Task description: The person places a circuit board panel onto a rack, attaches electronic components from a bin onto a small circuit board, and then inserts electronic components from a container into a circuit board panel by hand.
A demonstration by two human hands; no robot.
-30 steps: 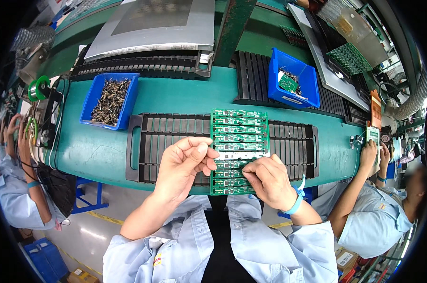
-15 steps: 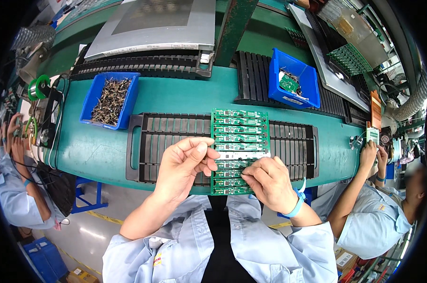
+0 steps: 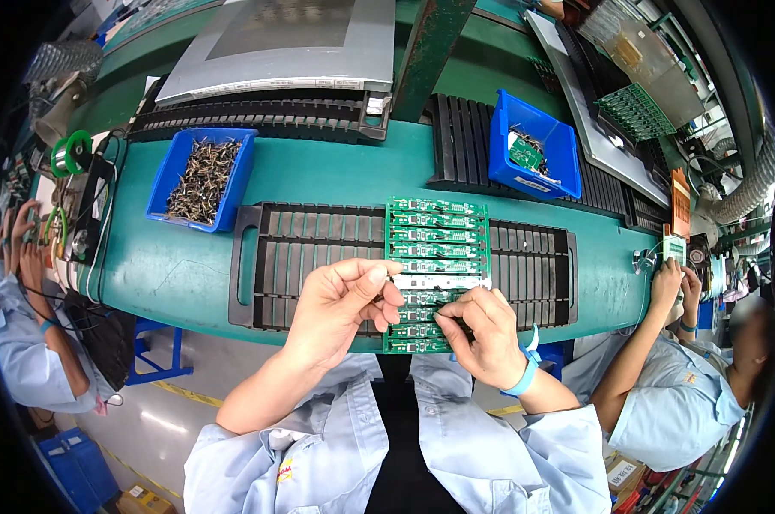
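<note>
A green circuit board panel [image 3: 437,236], made of several narrow strips with small parts on them, lies across the middle of a black slotted tray [image 3: 323,224]. One strip [image 3: 439,281] across its middle looks white. At the panel's left edge, beside the white strip, my left hand [image 3: 340,308] is closed with thumb and forefinger pinched; whatever is between them is too small to make out. My right hand [image 3: 487,338], with a blue wrist strap [image 3: 529,370], is closed in a pinch over the lower strips. Its fingertips hide what they hold, if anything.
Left of the tray's far side stands a blue bin [image 3: 200,180] full of small leaded parts. Another blue bin [image 3: 535,146] with a green board piece rests on black racks [image 3: 456,141] at the right. A solder reel [image 3: 72,154] stands far left. Co-workers sit on both sides.
My left hand has shifted slightly down and to the right, still pinched. My right hand has moved a little left over the lower strips. The panel looks unmoved on the tray.
</note>
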